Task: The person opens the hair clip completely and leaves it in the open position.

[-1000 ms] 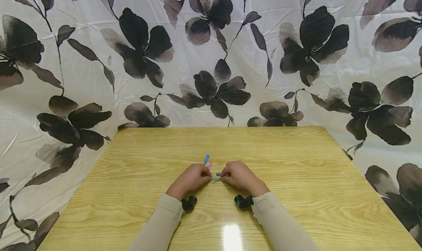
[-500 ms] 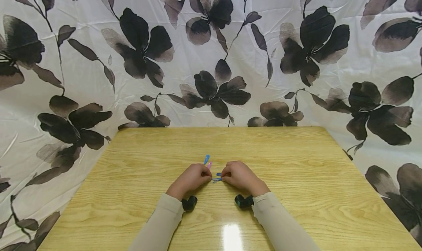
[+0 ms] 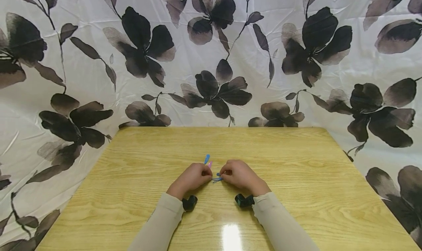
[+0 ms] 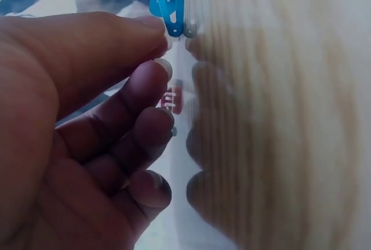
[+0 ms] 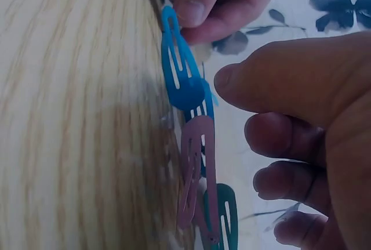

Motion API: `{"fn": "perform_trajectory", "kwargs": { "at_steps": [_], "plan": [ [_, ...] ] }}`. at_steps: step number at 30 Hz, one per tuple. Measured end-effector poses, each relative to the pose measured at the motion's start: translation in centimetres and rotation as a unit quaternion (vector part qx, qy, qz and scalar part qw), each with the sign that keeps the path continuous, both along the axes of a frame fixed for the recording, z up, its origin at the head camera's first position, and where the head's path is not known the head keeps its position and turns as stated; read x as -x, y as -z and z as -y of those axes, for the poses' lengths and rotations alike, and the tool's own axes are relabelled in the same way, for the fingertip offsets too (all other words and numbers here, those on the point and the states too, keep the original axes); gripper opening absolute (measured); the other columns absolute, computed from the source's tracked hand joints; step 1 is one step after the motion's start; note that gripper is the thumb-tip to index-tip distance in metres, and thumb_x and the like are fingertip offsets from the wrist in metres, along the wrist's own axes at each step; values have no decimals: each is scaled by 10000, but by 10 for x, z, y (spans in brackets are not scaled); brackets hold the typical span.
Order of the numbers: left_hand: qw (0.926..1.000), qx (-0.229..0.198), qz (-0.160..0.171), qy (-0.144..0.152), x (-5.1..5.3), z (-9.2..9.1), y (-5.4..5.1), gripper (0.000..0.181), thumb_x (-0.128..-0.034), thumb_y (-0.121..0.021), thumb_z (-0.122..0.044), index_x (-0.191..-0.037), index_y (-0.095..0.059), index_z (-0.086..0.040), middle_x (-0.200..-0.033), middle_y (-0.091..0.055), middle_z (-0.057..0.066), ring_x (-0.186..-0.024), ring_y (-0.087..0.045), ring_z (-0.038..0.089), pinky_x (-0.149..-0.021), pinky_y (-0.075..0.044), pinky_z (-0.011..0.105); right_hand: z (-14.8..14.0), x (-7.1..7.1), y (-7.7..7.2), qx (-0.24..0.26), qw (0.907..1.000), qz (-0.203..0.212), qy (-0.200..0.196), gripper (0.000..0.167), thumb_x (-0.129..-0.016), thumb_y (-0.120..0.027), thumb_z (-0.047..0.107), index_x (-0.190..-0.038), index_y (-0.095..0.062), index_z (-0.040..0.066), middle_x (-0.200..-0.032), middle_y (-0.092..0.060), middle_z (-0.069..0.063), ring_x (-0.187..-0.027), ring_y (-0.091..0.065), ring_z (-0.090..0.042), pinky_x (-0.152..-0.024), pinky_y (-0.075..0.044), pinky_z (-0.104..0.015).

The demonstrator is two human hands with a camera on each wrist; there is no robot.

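The tabletop (image 3: 280, 152) ended well past the blue clips (image 5: 188, 92); the right hand (image 3: 240, 174) arched beside them, parted and ungripping; the left hand's (image 3: 192, 177) grip couldn't be told

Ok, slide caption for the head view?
Left hand and right hand flank slender blue hair clips, yellow wood-grain tabletop below.

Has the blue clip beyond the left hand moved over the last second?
No: in the head view, that blue clip lies where it did, against the back edge of the table.
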State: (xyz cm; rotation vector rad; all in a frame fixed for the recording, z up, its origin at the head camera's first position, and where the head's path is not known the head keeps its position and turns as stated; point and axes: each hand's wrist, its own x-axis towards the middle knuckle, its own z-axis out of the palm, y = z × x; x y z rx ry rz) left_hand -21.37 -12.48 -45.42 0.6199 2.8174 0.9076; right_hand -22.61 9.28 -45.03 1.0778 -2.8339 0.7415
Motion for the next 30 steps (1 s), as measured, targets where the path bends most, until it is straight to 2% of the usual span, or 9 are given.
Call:
{"fn": "perform_trajectory", "kwargs": {
  "at_steps": [12, 19, 25, 30],
  "plan": [
    [9986, -39, 63, -530, 1, -3, -7, 99, -918, -650, -173, -918, -728, -111, -862, -677, -21, -784, -583, 112, -760, -506, 331, 13, 6, -16, 47, 9999, 100, 18, 151, -920, -644, 179, -1014, -752, 133, -834, -637, 66, -735, -549, -85, -695, -472, -273],
    [9969, 97, -147, -763, 7, -5, -13, 110, -921, -652, -174, -901, -722, -92, -818, -672, -10, -738, -575, 114, -723, -506, 317, 18, 16, -23, -95, 9999, -78, 67, 146, -910, -664, 169, -1016, -752, 122, -861, -666, 40, -767, -603, -119, -733, -503, -308],
    [9958, 238, 28, -887, 13, -4, -16, 149, -928, -650, -204, -937, -729, -78, -853, -681, 17, -738, -581, 132, -707, -507, 320, 21, 25, -24, -135, 9998, 60, 127, 157, -911, -662, 161, -1032, -747, 109, -888, -683, 30, -808, -613, -127, -760, -506, -318],
    [9940, 389, 25, -1024, 16, -3, -16, 143, -907, -680, -215, -859, -724, -88, -832, -693, 19, -724, -599, 140, -692, -510, 318, 24, 32, -23, -140, 9997, 123, 135, 146, -904, -669, 151, -1020, -747, 110, -905, -692, 20, -831, -626, -143, -774, -510, -326]
  ]
}}
